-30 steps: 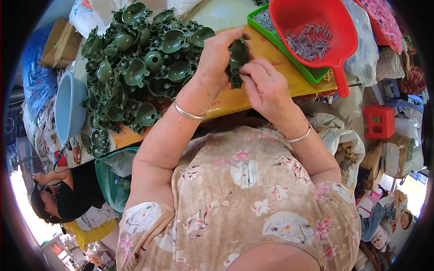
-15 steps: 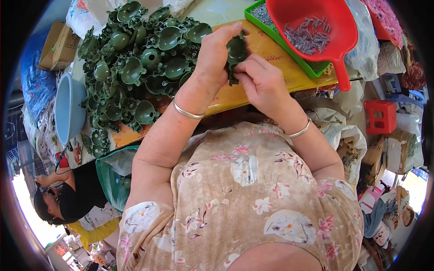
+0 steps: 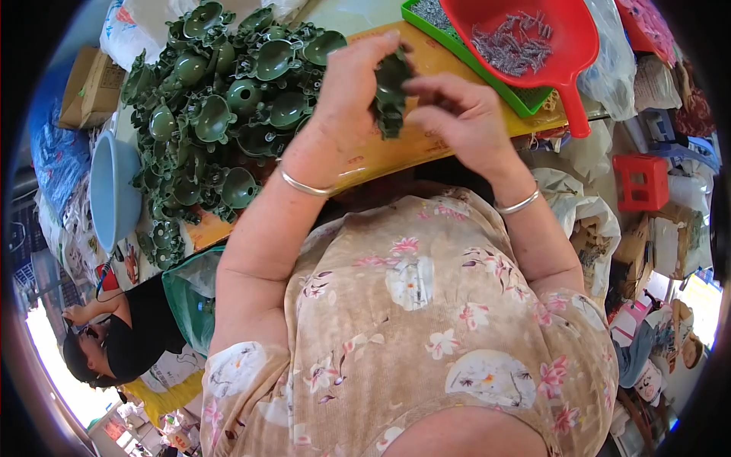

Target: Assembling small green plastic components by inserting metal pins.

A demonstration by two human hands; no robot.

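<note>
My left hand (image 3: 344,87) grips a dark green moulded plastic part (image 3: 392,91) above the table edge, fingers wrapped behind it and partly hidden. Just to its right is my right hand (image 3: 474,126), slightly blurred, thumb and fingers apart, with nothing visible between them. Close by on the left, a large heap of similar green plastic parts (image 3: 213,118), with round cup-like hollows, covers the table. On the right, small metal springs (image 3: 512,44) lie in a red scoop (image 3: 572,53). The scoop rests over a green tray (image 3: 539,100) that holds more small grey metal pieces.
Yellow sheeting (image 3: 426,57) covers the tabletop. A light blue basin (image 3: 114,190) and a cardboard box (image 3: 99,87) stand at the left. A red stool (image 3: 641,183) is off to the right. Another person in a black shirt (image 3: 137,335) is at lower left.
My right hand has pulled away from the green plastic part, moving slightly right and down, its fingers opening. My left hand still holds the part, which has turned a little.
</note>
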